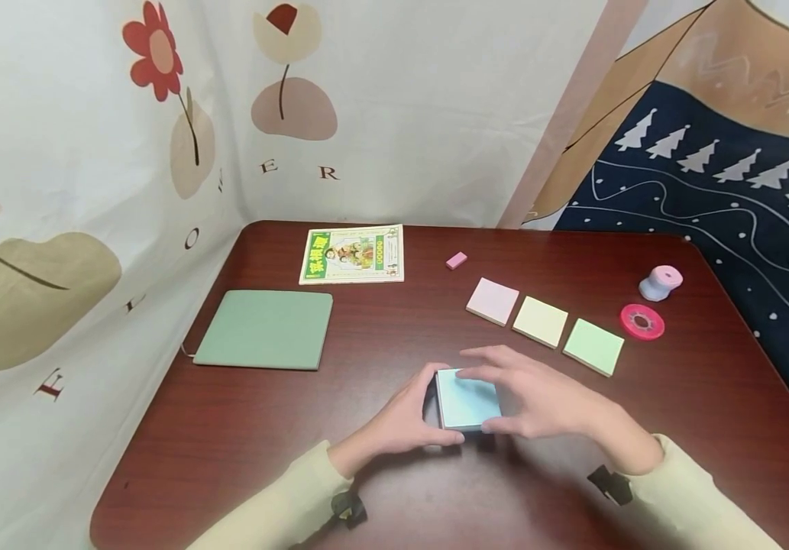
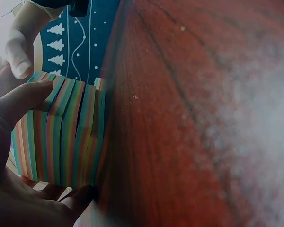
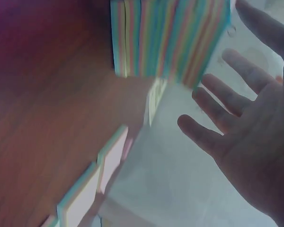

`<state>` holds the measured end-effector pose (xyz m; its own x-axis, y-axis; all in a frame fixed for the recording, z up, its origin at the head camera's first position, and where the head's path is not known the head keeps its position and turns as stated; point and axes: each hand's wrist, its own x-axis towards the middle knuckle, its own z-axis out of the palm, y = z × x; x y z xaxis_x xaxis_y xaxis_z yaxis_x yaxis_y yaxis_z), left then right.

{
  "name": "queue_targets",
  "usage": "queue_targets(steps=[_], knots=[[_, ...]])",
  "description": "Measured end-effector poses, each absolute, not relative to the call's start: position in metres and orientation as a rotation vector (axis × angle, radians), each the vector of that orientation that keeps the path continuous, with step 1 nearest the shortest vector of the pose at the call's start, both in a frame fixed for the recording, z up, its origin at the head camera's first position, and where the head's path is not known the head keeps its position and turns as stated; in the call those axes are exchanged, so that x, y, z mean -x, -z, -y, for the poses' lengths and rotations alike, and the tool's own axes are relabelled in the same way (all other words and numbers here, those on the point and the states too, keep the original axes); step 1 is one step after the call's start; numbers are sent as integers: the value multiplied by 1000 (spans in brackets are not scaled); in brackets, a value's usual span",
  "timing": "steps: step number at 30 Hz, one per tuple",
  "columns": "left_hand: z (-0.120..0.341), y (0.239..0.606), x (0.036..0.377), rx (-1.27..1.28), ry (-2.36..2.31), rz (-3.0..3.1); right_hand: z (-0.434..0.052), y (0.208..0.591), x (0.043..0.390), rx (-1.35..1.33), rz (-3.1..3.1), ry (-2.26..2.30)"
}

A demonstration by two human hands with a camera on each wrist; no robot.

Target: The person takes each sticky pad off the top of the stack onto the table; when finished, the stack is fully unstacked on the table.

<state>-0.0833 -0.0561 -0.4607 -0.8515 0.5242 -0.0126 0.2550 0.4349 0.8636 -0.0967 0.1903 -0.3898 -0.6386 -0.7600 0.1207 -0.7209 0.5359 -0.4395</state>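
A thick stack of sticky notes (image 1: pixel 468 400), with a light blue top sheet, is near the front middle of the table. Its sides show many coloured stripes in both wrist views, split into several uneven blocks. My left hand (image 1: pixel 404 416) grips the stack from the left, thumb on the near side and fingers round the far side. Over the stack's right side hovers my right hand (image 1: pixel 538 393), its fingers spread and thumb close to the near right corner. In the right wrist view most of the right fingers (image 3: pixel 244 73) stand apart from the striped stack (image 3: pixel 165 40).
Pink (image 1: pixel 493 301), yellow (image 1: pixel 541 321) and green (image 1: pixel 593 347) note pads lie in a diagonal row behind my right hand. Farther right are a red ring-shaped roll (image 1: pixel 641 321) and a spool (image 1: pixel 661 283). A green notebook (image 1: pixel 263 328), printed booklet (image 1: pixel 353 254) and pink eraser-like block (image 1: pixel 457 260) lie leftward and behind.
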Motion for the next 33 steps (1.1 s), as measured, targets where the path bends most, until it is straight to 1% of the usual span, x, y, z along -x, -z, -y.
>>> queue_targets(steps=[5,11,24,29,33], knots=[[57,461,84,-677,-1364,-2412,-176,396,95,1330,-2640,645],[57,461,84,-686,-1361,-2409,-171,398,96,1322,-2635,635],[57,461,86,-711,-1395,-2400,-173,386,100,1302,-2620,605],[57,462,86,-707,-1385,-2411,-174,371,119,1312,-2553,718],[58,462,86,-705,-1377,-2414,-171,367,150,1238,-2568,777]])
